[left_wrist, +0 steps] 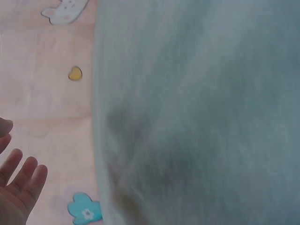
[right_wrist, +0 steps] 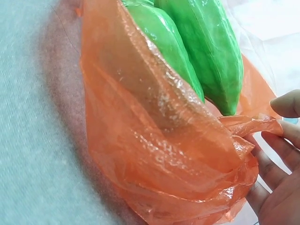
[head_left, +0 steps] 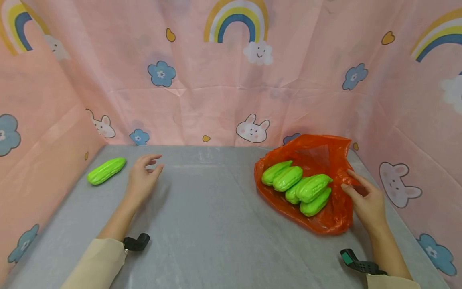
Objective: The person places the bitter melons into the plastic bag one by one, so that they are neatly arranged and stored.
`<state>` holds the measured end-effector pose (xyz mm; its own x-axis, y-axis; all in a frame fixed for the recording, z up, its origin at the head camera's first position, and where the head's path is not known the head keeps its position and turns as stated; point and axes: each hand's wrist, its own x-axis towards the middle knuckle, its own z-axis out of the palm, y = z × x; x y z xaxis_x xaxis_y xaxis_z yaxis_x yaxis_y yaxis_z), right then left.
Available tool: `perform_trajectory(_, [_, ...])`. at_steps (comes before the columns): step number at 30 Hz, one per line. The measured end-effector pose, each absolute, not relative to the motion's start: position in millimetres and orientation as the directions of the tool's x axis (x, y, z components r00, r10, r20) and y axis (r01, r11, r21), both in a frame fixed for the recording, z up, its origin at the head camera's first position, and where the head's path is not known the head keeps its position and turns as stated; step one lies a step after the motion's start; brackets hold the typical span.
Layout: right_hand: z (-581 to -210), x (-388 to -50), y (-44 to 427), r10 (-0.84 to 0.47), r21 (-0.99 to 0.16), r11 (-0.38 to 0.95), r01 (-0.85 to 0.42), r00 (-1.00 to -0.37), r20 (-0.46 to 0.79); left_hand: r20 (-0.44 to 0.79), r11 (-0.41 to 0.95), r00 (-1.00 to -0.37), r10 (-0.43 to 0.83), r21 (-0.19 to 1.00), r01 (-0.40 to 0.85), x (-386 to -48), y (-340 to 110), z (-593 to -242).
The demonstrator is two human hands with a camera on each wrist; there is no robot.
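Observation:
An orange-red plastic bag (head_left: 335, 218) lies with its mouth spread at the right of the table, several bright green, glossy, ridged bitter melons (head_left: 287, 179) inside it. My right hand (head_left: 369, 204) pinches the bag's right edge between thumb and fingers; the right wrist view shows the gathered plastic (right_wrist: 253, 124) there. At the far left lies one more bitter melon (head_left: 106, 171). Just right of it my left hand (head_left: 140, 176) hovers over the table, holding nothing, its fingers loosely bent. The left wrist view catches only part of that hand (left_wrist: 21, 187), not the melon.
A grey cloth covers the table (head_left: 202, 224). Pink printed curtains (head_left: 202, 104) rise at its back and both sides. Each wrist carries a black strapped device (head_left: 137, 242).

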<state>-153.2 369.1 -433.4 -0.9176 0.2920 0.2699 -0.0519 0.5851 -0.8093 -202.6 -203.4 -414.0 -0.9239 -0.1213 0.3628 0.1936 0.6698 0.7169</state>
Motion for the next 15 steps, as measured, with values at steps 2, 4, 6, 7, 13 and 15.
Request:
perform_trajectory(2, [-433.4,-152.7,369.1,0.296,-0.809,0.587,-0.048,-0.917,0.269,0.361,0.675,-0.923,-0.133,0.715,0.183,-203.3,-210.3,-414.0])
perform_trajectory(4, [-433.1,-152.3,368.8,0.295,-0.813,0.58,-0.05,-0.917,0.268,0.358,0.678,-0.922,-0.145,0.715,0.17,-203.8,-217.2,-414.3])
perform_trajectory(6, [-432.6,-152.0,368.4,0.295,-0.815,0.577,-0.052,-0.917,0.267,0.352,0.686,-0.922,-0.158,0.711,0.154,-204.4,-223.8,-414.6])
perform_trajectory(7, [-432.5,-151.8,368.3,0.295,-0.817,0.574,-0.052,-0.918,0.266,0.345,0.688,-0.924,-0.166,0.711,0.142,-204.8,-226.9,-414.8])
perform_trajectory(13, [-431.8,-150.8,368.5,0.299,-0.822,0.568,-0.044,-0.919,0.256,0.294,0.68,-0.932,-0.214,0.729,0.074,-207.2,-242.2,-414.4])
perform_trajectory(15, [-431.8,-150.9,368.9,0.297,-0.821,0.57,-0.044,-0.92,0.256,0.282,0.678,-0.934,-0.22,0.732,0.062,-207.3,-245.9,-414.2])
